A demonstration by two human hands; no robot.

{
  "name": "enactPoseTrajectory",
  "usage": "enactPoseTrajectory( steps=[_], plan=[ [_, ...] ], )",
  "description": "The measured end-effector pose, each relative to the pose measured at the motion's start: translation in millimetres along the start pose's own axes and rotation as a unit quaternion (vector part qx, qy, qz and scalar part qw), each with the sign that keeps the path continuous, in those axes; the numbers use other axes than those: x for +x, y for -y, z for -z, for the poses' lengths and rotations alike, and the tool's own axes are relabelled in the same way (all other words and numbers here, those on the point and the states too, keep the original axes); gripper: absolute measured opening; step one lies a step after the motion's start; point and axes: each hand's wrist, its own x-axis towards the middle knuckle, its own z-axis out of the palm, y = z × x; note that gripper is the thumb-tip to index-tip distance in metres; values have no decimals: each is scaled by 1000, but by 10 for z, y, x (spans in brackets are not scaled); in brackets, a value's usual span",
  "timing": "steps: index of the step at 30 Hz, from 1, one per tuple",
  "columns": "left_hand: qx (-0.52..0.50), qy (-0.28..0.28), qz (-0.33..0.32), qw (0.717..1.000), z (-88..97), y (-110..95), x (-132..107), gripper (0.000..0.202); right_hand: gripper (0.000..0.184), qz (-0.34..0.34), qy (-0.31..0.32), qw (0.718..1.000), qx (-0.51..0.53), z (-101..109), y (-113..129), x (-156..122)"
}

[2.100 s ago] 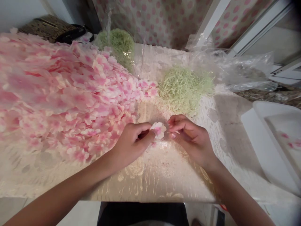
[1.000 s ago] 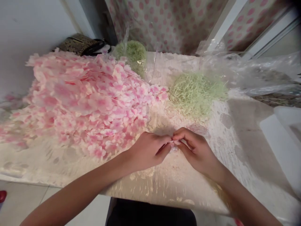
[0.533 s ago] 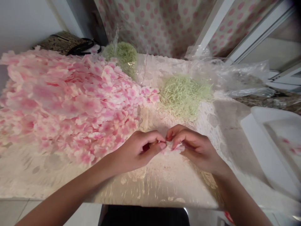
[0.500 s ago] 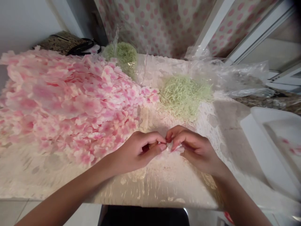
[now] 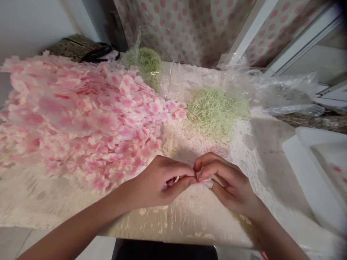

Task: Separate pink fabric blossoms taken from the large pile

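Note:
Near the front of the table, my left hand (image 5: 165,180) and my right hand (image 5: 223,180) meet fingertip to fingertip. Between the right fingers shows a small pale pink artificial flower (image 5: 205,183), mostly covered by them. The left thumb and forefinger are pinched together at its edge; whatever lies in that pinch is too small to make out. A big heap of pink artificial flowers (image 5: 89,119) spreads over the table to the left. Beyond my hands lies a loose pile of pale green shredded paper (image 5: 217,113).
Clear plastic bags (image 5: 282,90) lie at the back right, and more green shreds (image 5: 149,61) sit in a bag at the back. A white tub (image 5: 300,159) stands at the right. A patterned handbag (image 5: 73,47) is behind the heap. The tablecloth (image 5: 151,224) reaches the front edge.
Both hands sit slightly lower in view, and the whole scene has shifted a little right. The fingertips are closer together, with less of the pale flower showing.

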Motion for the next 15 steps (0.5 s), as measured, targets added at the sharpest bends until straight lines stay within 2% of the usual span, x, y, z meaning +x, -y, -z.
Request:
enactPoseTrajectory(
  steps=[7,15],
  plan=[
    [21,39,-2,999,23,-24,17,17,25,-15,28,999,16,-27,-71,-7],
    [-23,93,24,995,16,-4,36,17,18,-52,78,996,14,8,-63,42]
  ],
)
